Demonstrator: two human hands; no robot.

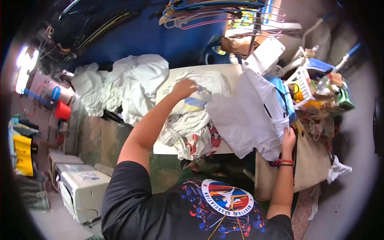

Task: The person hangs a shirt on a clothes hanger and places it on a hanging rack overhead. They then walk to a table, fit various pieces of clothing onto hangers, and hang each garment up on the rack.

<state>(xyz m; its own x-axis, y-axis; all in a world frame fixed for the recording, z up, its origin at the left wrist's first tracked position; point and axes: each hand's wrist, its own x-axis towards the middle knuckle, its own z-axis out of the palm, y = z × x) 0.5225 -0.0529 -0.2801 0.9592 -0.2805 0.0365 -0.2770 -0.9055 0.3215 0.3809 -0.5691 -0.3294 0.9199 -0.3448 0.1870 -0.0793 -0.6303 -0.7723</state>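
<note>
My right hand (288,139) is closed on the edge of a white garment (246,112). The garment spreads over the right side of a pale table, and a thin dark line runs along its upper right part. Bracelets circle my right wrist. My left hand (185,89) is over a heap of white clothes (188,124) on the table, its fingers curled. Whatever they hold, if anything, is too small to make out. A cloth with yellow and blue patches (194,105) lies just below that hand, and red-patterned fabric (215,136) shows at the heap's front edge.
A large pile of white laundry (140,80) lies left of the table (172,76). Hangers (200,18) hang overhead. A white basket (304,86) and bottles crowd the right side. A boxy white appliance (82,188) sits at lower left, near a red bucket (63,110).
</note>
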